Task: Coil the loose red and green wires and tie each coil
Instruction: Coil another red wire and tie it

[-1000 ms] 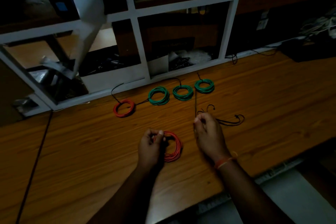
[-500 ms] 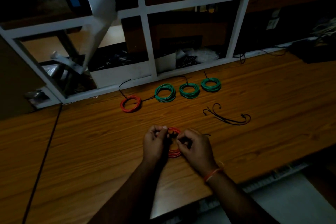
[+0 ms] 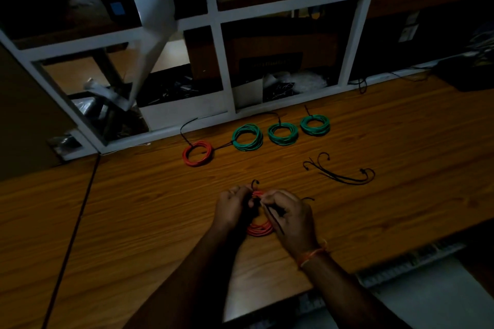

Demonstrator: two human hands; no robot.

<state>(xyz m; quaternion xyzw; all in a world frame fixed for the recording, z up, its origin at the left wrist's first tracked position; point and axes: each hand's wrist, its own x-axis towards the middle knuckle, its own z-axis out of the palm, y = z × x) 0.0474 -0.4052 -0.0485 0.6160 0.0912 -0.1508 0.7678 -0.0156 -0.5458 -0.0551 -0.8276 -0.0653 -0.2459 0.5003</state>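
Both hands meet over a red coil (image 3: 259,230) that lies on the wooden table (image 3: 139,211) close to the near edge, and the step in hand looks like binding it with a thin black tie (image 3: 275,219). The left hand (image 3: 232,208) has its fingers curled round the far side of the coil, pinching the turns together; the right hand (image 3: 290,215) pinches the tie against the top of the coil, with one short black end curling up above the fingers and another poking out to the right. To do this well, the left hand should probably keep the turns bunched tight so none springs loose, while the right draws the tie snugly round the whole bundle and twists or knots it close against the wire, not loosely. Farther back, near the white shelf frame (image 3: 227,67), a finished red coil (image 3: 197,153) and three green coils (image 3: 280,133) lie in a row, each with a black tail, so most of the work seems done. Spare black ties (image 3: 339,172) lie to the right, well apart from the hands. The room is dim; a pale label on the far right shows marks too small to read, and no other writing or brand can be made out.
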